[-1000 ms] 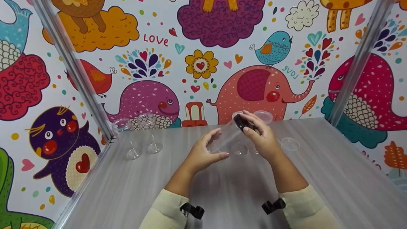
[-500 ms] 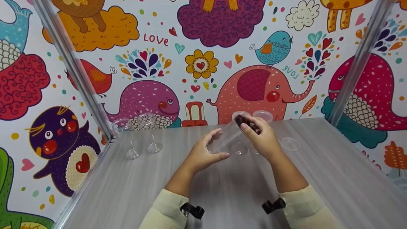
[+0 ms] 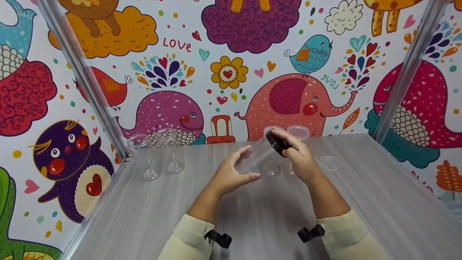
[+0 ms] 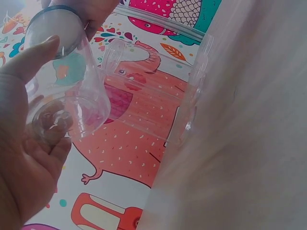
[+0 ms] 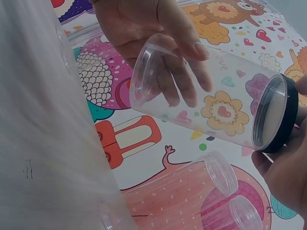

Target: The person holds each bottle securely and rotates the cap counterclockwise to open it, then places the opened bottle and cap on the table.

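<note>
Cartoon-printed far wall point(image 3: 260, 59), grey worktop point(image 3: 269, 224); left fingers point(image 3: 239, 154) clasp a clear jar point(image 3: 257, 155), right fingers point(image 3: 294, 141) its black lid point(image 3: 276, 143).

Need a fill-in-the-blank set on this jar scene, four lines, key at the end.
1. The lid at the mouth of the tilted jar is coloured ____.
2. The hand gripping that lid is the person's own ____ one.
3. In the head view, the clear containers standing at the table's left number ____.
4. Printed on top of the coral elephant is a blue ____.

Missing words: black; right; two; bird.
</note>
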Demonstrator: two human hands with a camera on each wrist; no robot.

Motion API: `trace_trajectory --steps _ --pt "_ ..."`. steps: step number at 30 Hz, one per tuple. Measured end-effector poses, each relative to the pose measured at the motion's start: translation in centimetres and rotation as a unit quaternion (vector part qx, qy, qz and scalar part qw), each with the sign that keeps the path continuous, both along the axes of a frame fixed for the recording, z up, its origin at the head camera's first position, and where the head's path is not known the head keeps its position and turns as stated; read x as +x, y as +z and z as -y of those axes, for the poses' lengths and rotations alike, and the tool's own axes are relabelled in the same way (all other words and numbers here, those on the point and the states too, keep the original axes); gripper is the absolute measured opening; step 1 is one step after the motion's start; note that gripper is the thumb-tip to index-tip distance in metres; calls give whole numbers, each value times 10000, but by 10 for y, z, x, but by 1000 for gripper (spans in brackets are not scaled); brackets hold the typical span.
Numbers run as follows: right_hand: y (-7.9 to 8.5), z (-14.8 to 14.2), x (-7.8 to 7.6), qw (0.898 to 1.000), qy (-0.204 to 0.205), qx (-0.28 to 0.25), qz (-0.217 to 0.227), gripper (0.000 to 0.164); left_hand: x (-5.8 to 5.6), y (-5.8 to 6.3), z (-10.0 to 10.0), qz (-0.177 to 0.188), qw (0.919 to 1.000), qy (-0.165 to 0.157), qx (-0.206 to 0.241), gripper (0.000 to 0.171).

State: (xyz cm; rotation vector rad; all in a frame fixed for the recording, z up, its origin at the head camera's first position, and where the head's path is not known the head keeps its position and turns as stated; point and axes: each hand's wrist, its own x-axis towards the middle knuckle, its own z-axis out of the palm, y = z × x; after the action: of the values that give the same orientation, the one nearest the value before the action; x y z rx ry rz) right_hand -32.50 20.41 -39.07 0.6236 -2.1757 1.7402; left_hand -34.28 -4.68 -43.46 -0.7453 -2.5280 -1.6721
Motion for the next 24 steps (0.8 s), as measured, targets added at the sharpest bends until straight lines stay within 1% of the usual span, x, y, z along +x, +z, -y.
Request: trace_trajectory --steps 3,7,11,14,17,19,22,24 --pt "1 1 0 9998 156 -117 -71 68 0 0 0 -34 10000 43 -82 94" --pt "2 2 0 9995 232 -179 -67 68 1 0 0 -44 9999 98 -134 95" --pt "1 1 0 9998 158 -107 49 58 2 1 -1 -16 9999 103 -102 96" --pt "1 0 0 9997 -99 114 215 50 3 1 -1 -10 9999 98 -66 98" --pt "2 -1 -1 9966 -512 441 474 50 3 1 -1 -22 9999 113 -91 99" --pt "2 -2 -2 9930 -793 663 566 52 2 0 -1 -7 9999 126 -110 99" --pt "1 -3 -2 9875 -1141 937 547 51 2 0 -1 -19 9998 141 -156 98" --pt "1 -3 -3 9853 -1280 1039 451 51 1 0 -1 -28 9998 130 -157 97"
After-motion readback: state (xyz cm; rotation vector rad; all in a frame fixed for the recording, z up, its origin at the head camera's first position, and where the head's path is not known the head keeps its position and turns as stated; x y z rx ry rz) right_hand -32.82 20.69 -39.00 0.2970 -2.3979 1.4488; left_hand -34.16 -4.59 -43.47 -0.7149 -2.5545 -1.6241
